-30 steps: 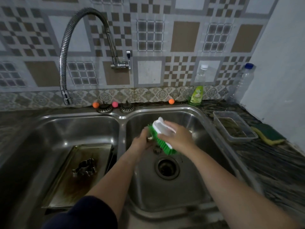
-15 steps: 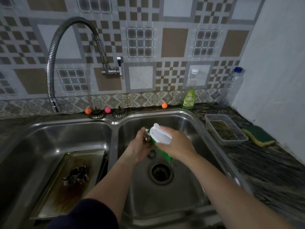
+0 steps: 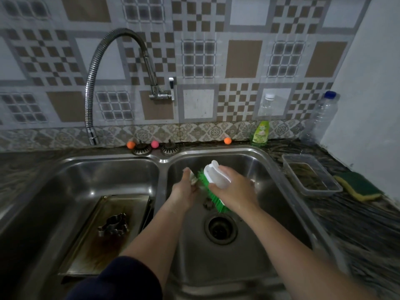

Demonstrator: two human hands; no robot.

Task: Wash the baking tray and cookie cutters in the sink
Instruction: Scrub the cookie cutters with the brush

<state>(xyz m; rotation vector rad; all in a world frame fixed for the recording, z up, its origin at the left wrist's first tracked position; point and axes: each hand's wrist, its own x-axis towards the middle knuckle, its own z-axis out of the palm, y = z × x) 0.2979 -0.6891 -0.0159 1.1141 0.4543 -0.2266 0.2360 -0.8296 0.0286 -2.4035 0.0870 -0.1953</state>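
Note:
Over the right basin (image 3: 266,169) of the steel double sink, my right hand (image 3: 234,190) grips a white-handled brush with green bristles (image 3: 213,191). Its bristles press against a small metal cookie cutter (image 3: 193,178) that my left hand (image 3: 184,191) holds; the cutter is mostly hidden by fingers and bristles. Another small cutter (image 3: 208,203) lies on the right basin's floor under the brush. In the left basin a stained baking tray (image 3: 129,204) lies flat with a metal cookie cutter (image 3: 113,226) on it.
The flexible tap (image 3: 93,135) hangs over the left basin's back edge. A drain (image 3: 220,229) opens below my hands. A soap bottle (image 3: 260,131), an empty plastic bottle (image 3: 322,118), a clear tub (image 3: 311,174) and a green-yellow sponge (image 3: 359,187) stand on the right counter.
The brush has moved slightly along the cutter while both hands stay over the right basin. The view has tilted and shifted, so the sink sits lower in the frame.

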